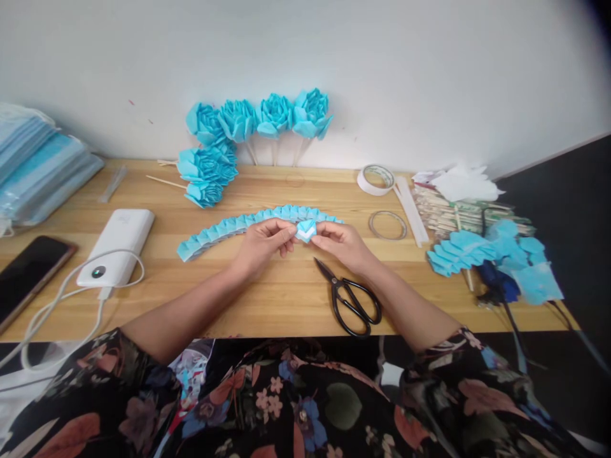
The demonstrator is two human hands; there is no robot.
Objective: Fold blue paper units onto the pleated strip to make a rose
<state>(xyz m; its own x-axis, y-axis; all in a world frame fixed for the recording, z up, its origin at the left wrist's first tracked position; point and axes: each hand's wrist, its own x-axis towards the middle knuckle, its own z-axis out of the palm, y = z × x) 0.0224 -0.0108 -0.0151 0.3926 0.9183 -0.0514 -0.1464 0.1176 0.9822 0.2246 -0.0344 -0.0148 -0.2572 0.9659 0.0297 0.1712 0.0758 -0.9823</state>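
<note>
One small folded blue-and-white piece (pixel 306 231) sits between your left hand (pixel 266 243) and your right hand (pixel 344 244), out over the middle of the table (pixel 272 305). Your left grip is pinched narrow on the piece's left edge, and your right grip is pinched narrow on its right edge. Just beyond your hands, a curved strip (pixel 237 225) of folded blue pieces lies across the table and runs behind them. Nearer you, below your right hand, lie black scissors (pixel 335 289), tip toward the piece. To your right you have a roll of white tape (pixel 376 183), with a thinner ring (pixel 373 229) just in front of it. Blue folded flowers (pixel 275 116) stand near the wall (pixel 429 83). At your left, a white power bank (pixel 117 245) lies beside a dark phone (pixel 33 273).
</note>
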